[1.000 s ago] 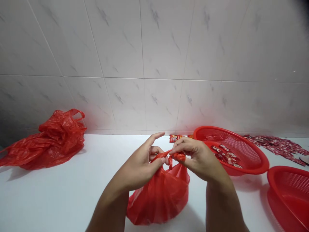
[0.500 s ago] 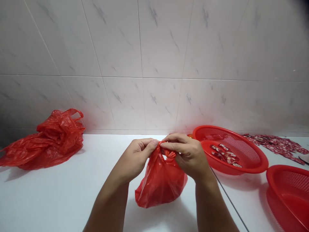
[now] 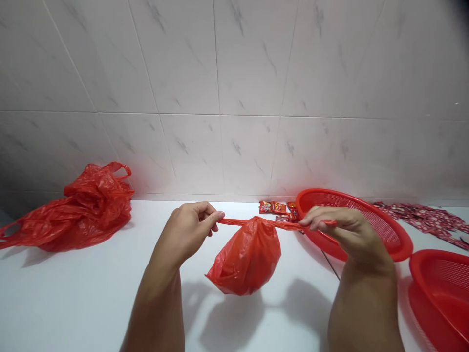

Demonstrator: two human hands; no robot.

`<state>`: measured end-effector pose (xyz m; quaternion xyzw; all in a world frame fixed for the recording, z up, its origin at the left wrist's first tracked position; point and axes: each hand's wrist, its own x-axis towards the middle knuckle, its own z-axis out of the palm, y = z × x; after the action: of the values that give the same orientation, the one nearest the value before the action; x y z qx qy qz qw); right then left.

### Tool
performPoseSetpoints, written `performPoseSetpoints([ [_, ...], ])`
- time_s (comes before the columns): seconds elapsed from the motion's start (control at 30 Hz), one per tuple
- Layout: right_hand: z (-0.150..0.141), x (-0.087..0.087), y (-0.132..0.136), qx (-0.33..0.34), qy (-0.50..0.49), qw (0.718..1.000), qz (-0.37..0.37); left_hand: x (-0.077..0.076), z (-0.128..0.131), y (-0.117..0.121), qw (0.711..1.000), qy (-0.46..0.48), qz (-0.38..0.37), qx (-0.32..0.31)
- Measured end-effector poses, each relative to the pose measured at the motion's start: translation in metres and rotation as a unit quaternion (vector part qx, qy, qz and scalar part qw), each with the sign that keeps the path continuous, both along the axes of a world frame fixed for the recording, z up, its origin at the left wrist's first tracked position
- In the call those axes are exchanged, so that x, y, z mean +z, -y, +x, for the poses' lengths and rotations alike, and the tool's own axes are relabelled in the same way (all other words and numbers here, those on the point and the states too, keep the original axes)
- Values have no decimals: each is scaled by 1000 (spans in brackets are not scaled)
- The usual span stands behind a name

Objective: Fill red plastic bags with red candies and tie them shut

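A small filled red plastic bag hangs just above the white counter in the middle of the view. Its two handles are stretched out sideways in a taut line with a knot at the bag's top. My left hand pinches the left handle end. My right hand pinches the right handle end in front of a red basket. Both hands are closed on the plastic.
A crumpled heap of red plastic bags lies at the left by the tiled wall. A second red basket sits at the right edge. Small red sachets lie by the wall, and several more lie behind the baskets.
My hands have moved apart, pulling the two handles out sideways and drawing the knot tight. The bag has risen slightly and looks rounder.
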<state>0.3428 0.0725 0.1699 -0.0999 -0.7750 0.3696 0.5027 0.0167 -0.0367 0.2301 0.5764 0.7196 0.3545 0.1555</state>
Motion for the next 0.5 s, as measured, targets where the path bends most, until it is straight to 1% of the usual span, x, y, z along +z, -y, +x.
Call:
performPoseSetpoints([
  [0.07,4,-3,-3,-24,-11,999,-30,-2,1,-4,1000,9,14,-12],
  [0.13,-6,0,1,0,8,999,-37,-3,10,-5,998,22,49,-41],
  [0.2,-28,8,11,42,81,996,-24,-5,24,-3,992,35,79,-87],
  [0.27,-54,14,22,80,172,982,-15,-7,38,0,986,33,95,-133],
  [0.37,-86,18,33,117,245,961,-47,-9,48,4,976,16,102,-189],
  [0.43,-95,17,34,108,235,964,-64,-10,48,7,972,25,112,-206],
  [0.5,-97,16,33,81,183,978,-66,-10,45,9,970,50,127,-201],
])
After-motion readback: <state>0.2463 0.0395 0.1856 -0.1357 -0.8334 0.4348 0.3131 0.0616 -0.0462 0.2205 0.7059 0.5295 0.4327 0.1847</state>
